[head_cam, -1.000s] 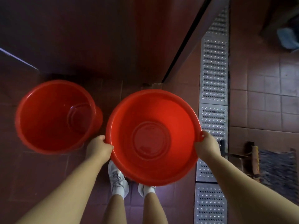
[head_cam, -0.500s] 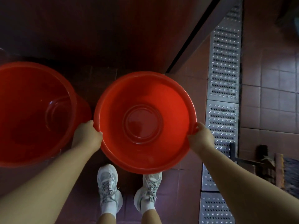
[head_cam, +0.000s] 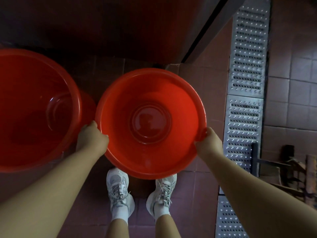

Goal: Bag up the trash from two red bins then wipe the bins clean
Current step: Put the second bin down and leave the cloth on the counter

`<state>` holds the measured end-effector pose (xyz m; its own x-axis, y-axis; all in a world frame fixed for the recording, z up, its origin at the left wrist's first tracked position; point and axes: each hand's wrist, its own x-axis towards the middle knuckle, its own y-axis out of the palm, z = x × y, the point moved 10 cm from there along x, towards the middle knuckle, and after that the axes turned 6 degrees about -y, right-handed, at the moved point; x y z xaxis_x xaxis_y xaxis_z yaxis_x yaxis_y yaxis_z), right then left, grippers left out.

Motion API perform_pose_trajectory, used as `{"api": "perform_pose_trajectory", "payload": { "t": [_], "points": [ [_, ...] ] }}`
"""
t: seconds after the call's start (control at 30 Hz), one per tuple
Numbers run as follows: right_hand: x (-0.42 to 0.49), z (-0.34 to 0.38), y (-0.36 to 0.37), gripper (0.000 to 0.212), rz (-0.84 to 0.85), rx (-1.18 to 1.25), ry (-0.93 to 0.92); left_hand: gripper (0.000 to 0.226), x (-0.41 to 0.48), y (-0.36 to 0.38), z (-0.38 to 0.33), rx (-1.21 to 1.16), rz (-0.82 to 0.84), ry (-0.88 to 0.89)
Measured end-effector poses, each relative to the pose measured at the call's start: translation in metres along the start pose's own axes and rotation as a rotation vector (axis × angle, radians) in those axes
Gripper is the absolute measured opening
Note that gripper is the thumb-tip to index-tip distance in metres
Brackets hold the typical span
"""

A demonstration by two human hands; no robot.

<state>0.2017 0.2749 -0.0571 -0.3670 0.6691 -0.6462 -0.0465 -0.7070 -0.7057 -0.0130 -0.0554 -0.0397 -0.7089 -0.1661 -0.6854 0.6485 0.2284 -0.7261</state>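
Note:
A round red bin [head_cam: 151, 93] is in front of me, seen from above, with nothing inside it. My left hand [head_cam: 91, 139] grips its rim on the left side and my right hand [head_cam: 208, 144] grips the rim on the right. A second red bin [head_cam: 37, 109], larger in view and also holding nothing, stands on the floor at the left, close beside the first. My two feet in white shoes [head_cam: 120, 188] are just below the held bin.
A dark wall or counter front [head_cam: 111, 28] runs across the top. A perforated metal drain grate [head_cam: 245, 93] runs down the tiled floor at the right. Dark metal and wooden items [head_cam: 288, 169] lie at the far right.
The view has shifted, so the left bin now fills more of the left edge. The held bin sits slightly lower and more central, and both hands keep the same grip on its rim.

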Motion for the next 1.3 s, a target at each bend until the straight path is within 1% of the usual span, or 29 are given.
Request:
{"api": "perform_pose_trajectory", "payload": {
  "t": [0.07, 0.13, 0.2, 0.27, 0.33, 0.53, 0.63, 0.77, 0.9, 1.13, 1.3],
  "points": [
    [-0.004, 0.003, 0.002, 0.03, 0.038, -0.011, 0.006, 0.055, -0.004, 0.001, -0.002, 0.008, 0.012, 0.004],
    [-0.014, 0.009, -0.003, 0.038, 0.046, -0.016, 0.005, 0.065, -0.015, -0.002, -0.006, -0.005, 0.019, 0.018],
    [-0.028, 0.02, -0.014, 0.048, 0.024, 0.017, -0.015, 0.068, -0.031, -0.008, -0.011, -0.024, 0.022, 0.037],
    [-0.044, 0.037, -0.026, 0.05, 0.022, 0.066, -0.07, 0.066, -0.049, -0.016, -0.016, -0.044, 0.044, 0.039],
    [-0.063, 0.057, -0.039, 0.045, 0.038, 0.136, -0.128, 0.06, -0.069, -0.027, -0.022, -0.106, 0.078, 0.039],
    [-0.128, 0.121, -0.101, 0.012, 0.11, 0.32, -0.285, 0.036, -0.149, -0.082, -0.056, -0.383, 0.143, 0.121],
    [-0.161, 0.154, -0.147, 0.01, 0.061, 0.38, -0.386, 0.025, -0.194, -0.121, -0.075, -0.517, 0.147, 0.183],
    [-0.201, 0.191, -0.212, 0.009, -0.003, 0.449, -0.495, 0.012, -0.244, -0.175, -0.096, -0.638, 0.132, 0.272],
    [-0.234, 0.222, -0.272, 0.009, -0.065, 0.495, -0.576, 0.012, -0.289, -0.231, -0.119, -0.72, 0.069, 0.364],
    [-0.272, 0.257, -0.357, 0.007, -0.214, 0.504, -0.638, 0.008, -0.332, -0.315, -0.154, -0.784, 0.024, 0.513],
    [-0.278, 0.278, -0.391, 0.006, -0.315, 0.501, -0.608, 0.007, -0.335, -0.366, -0.176, -0.756, 0.01, 0.606]
  ]
}}
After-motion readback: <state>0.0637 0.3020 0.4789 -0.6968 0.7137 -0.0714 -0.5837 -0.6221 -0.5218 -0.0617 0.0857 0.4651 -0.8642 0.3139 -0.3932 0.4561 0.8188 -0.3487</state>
